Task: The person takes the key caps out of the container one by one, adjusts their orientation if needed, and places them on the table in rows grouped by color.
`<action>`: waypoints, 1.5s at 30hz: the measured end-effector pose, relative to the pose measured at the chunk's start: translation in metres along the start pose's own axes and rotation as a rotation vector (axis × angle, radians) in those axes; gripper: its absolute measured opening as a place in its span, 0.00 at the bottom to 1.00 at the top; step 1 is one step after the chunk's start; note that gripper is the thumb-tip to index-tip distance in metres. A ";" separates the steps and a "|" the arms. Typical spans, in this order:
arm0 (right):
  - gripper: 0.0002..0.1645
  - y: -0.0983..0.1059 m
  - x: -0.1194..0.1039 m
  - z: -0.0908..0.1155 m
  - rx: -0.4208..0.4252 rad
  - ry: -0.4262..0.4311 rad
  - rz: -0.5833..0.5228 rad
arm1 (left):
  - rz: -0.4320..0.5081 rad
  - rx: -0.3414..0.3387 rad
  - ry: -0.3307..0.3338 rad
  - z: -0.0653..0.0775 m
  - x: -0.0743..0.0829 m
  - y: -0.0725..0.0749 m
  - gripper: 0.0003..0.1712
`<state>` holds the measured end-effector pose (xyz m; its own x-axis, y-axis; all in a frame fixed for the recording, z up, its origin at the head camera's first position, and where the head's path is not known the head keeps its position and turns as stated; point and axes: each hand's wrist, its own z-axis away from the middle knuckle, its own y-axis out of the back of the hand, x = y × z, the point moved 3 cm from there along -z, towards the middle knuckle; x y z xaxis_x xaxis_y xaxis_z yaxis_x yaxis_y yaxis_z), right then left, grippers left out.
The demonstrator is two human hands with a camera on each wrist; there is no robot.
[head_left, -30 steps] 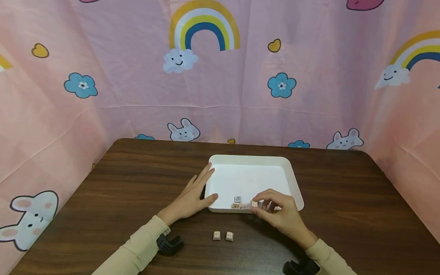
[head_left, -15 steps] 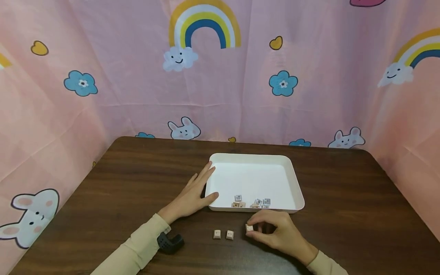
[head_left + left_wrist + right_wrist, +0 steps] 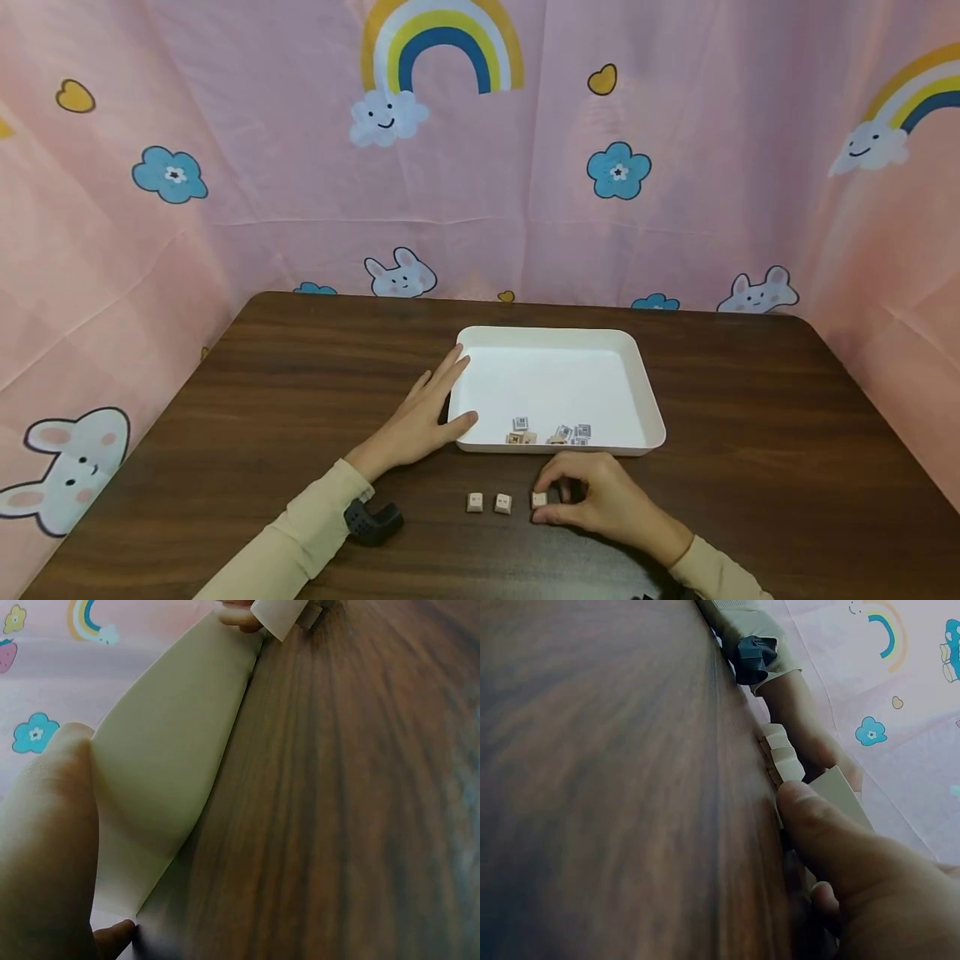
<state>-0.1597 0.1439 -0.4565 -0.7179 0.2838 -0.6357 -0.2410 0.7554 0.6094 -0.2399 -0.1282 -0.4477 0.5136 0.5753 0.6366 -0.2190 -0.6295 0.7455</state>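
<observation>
My right hand [image 3: 600,500] pinches a small beige keycap [image 3: 539,500] between thumb and forefinger, down at the wooden table in front of the tray. Two more beige keycaps, one farther left [image 3: 475,502] and one nearer [image 3: 503,503], stand in a row to its left. My left hand [image 3: 416,421] rests against the left side of the white tray [image 3: 555,375], fingers spread and straight, thumb at the front corner. In the left wrist view the thumb [image 3: 49,847] lies along the tray wall. The right wrist view shows the right thumb [image 3: 832,832] beside the keycaps [image 3: 784,754].
Several small keycaps, some beige [image 3: 514,438] and some greyish [image 3: 582,431], lie loose along the tray's front inner edge. The dark wooden table [image 3: 337,358] extends to both sides. A patterned pink cloth [image 3: 480,183] hangs behind it.
My right hand has carried a keycap from the tray's front edge down to the table, to the right end of the row. The left hand keeps its place on the tray.
</observation>
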 end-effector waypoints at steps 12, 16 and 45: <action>0.14 0.025 -0.010 -0.013 0.432 0.207 0.218 | 0.001 -0.013 0.009 0.000 -0.002 -0.001 0.48; 0.16 0.026 -0.007 -0.022 0.319 0.075 0.446 | -0.006 -0.014 0.009 -0.002 -0.004 -0.001 0.48; 0.13 0.024 -0.002 -0.020 0.152 -0.028 0.571 | -0.005 -0.013 0.015 0.000 -0.003 -0.001 0.49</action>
<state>-0.1772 0.1503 -0.4313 -0.6885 0.6840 -0.2410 0.2761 0.5545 0.7851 -0.2414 -0.1296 -0.4502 0.5025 0.5860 0.6357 -0.2276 -0.6196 0.7512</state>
